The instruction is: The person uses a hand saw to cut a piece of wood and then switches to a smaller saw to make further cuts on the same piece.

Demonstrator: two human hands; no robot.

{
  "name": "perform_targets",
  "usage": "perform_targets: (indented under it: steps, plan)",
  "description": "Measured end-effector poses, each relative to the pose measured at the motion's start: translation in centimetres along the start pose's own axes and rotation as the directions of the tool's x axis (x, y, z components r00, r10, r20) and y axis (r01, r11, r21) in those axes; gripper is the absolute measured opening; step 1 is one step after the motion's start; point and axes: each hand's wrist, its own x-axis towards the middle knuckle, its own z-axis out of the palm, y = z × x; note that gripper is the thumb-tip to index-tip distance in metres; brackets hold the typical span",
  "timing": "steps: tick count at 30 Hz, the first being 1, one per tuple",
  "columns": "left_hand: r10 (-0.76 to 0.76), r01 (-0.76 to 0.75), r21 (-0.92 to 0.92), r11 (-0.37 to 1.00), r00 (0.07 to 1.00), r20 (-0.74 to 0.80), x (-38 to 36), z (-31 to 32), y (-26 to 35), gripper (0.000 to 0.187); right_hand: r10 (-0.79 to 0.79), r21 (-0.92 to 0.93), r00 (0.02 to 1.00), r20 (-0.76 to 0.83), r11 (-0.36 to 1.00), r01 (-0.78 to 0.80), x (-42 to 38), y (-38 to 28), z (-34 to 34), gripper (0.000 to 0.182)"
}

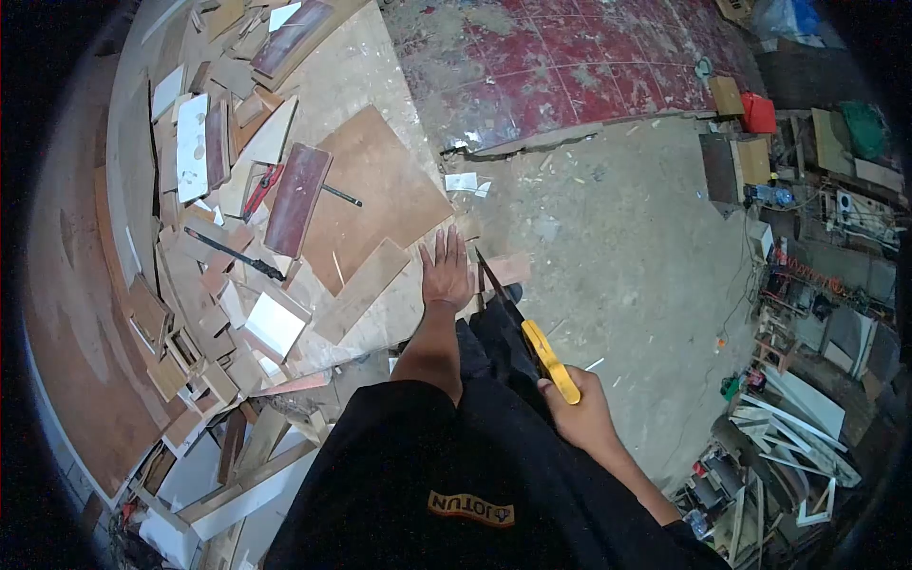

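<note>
My left hand [445,274] lies flat, fingers stretched forward, on the edge of the worktop. Under and beside it is a pale pinkish wooden board [513,269] that juts past the edge. A handsaw [546,356] with a yellow handle is gripped in my right hand [584,413]. Its dark blade slants up and forward, the tip close beside my left fingers and overlapping the board in this view. Left of my left hand lies a light wooden strip [361,292], partly over a square brown plywood panel [375,185].
Wood offcuts [275,323] pile up across the left of the worktop [366,57]. Among them lie a dark red board [297,199], a red-handled tool [261,193] and a long black tool [233,253]. Red tiles [570,66] cover the floor ahead; clutter [798,427] lines the right.
</note>
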Motion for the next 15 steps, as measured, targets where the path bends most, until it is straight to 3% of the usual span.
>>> perform_targets:
  steps: [2, 4, 6, 9, 12, 15]
  plan:
    - [-0.008, 0.008, -0.021, 1.0, 1.0, -0.002, 0.0, 0.2, 0.0, 0.076, 0.024, -0.044, 0.999, 0.023, 0.999, -0.023, 1.0, -0.2, 0.9, 0.025]
    - [-0.025, 0.025, -0.028, 0.999, 1.0, 0.002, 0.3, 0.2, 0.0, 0.075, -0.036, -0.076, 0.986, -0.166, 0.997, 0.024, 4.4, 1.1, 2.9, 0.026]
    - [-0.037, 0.037, -0.036, 0.999, 0.999, -0.004, 0.0, 0.8, 0.1, 0.075, -0.017, -0.032, 0.996, -0.093, 0.999, 0.014, 10.2, 2.9, 4.3, 0.026]
    - [-0.015, -0.008, -0.152, 0.988, 0.989, -0.147, 0.1, 1.1, -0.3, 0.074, -0.078, -0.118, 0.997, -0.005, 0.99, 0.077, 11.1, 2.9, 5.7, 0.025]
    - [-0.029, 0.016, -0.144, 0.989, 0.996, -0.086, 0.1, 1.0, -0.2, 0.072, -0.113, -0.054, 0.991, -0.068, 0.993, 0.109, 9.0, 4.1, 5.1, 0.026]
    - [-0.017, 0.005, -0.125, 0.992, 0.995, -0.095, -0.7, 1.6, 0.4, 0.073, 0.031, -0.052, 0.999, 0.024, 0.998, -0.03, 2.5, -1.4, 0.3, 0.023]
